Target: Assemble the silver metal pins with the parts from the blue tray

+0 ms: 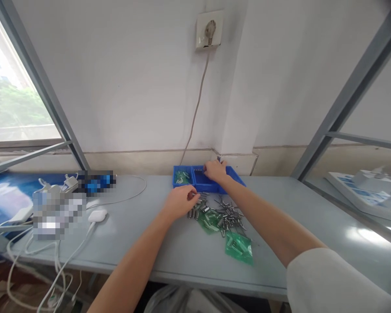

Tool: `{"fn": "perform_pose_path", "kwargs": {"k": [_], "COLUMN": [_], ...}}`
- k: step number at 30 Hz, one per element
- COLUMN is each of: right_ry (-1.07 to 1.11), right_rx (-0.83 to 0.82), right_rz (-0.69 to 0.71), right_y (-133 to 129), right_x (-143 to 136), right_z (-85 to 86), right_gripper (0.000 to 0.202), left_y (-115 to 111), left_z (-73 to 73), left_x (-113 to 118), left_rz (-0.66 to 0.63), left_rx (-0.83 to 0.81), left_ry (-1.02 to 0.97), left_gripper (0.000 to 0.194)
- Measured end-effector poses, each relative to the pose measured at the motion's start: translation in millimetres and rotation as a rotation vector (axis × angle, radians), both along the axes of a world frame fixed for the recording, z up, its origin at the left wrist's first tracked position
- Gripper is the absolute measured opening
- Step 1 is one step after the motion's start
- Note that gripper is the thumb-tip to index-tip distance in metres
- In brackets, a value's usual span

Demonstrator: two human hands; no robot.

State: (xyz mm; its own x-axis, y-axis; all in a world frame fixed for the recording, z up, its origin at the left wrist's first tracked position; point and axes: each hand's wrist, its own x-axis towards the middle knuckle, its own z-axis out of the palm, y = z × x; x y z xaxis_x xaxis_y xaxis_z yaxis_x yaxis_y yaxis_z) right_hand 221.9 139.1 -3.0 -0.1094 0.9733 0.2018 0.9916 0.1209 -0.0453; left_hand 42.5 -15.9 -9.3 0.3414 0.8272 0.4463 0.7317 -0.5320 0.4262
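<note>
Blue tray [210, 188] is sitting behind the metal pieces [230, 217], your right hand [217, 170] is hovering over it, your left hand [180, 203], fingers bent, beside them, can't tell either grip, so you're best holding your right forearm [270, 221] clear.

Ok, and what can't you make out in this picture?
Head view:
Bare right hand: its back hides what, if anything, it holds.
Blue plastic tray: partly covered by that hand.
Black-and-blue object: blurred by pixelation.
Silver metal pieces: too small to count.
White fabric sleeve: cut off by the bottom edge.
</note>
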Motion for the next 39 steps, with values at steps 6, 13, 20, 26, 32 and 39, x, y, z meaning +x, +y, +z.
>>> {"fn": "perform_pose_path", "kwargs": {"k": [6, 13, 20, 26, 32, 39], "right_ry": [0.003, -0.009, 0.007, 0.028, 0.035, 0.024], "right_rx": [-0.008, 0.008, 0.021, 0.028, 0.030, 0.025], "right_rz": [-0.003, 0.004, 0.005, -0.009, -0.015, -0.012], "right_y": [4.9, 3.6, 4.5, 4.8, 4.0, -1.4], "right_x": [-0.6, -1.7, -2.5, -2.9, -3.2, -5.3], "right_z": [-1.0, -0.7, -3.1, -3.2, -2.1, 4.0], "right_gripper": [0.020, 0.022, 0.026, 0.027, 0.027, 0.027], "left_y": [-0.3, -0.7, -0.6, -0.4, -0.4, -0.9], "left_z": [0.6, -0.6, -1.4, -2.8, -2.9, -2.5], "left_x": [0.0, 0.7, 1.2, 1.6, 2.2, 2.1], "left_rz": [-0.010, -0.008, -0.010, -0.011, -0.013, -0.012], "left_rx": [0.013, 0.000, 0.021, 0.018, 0.016, 0.003], "left_ry": [-0.002, 0.006, 0.011, 0.022, 0.018, 0.034], "left_gripper": [0.016, 0.017, 0.015, 0.015, 0.015, 0.016]}}
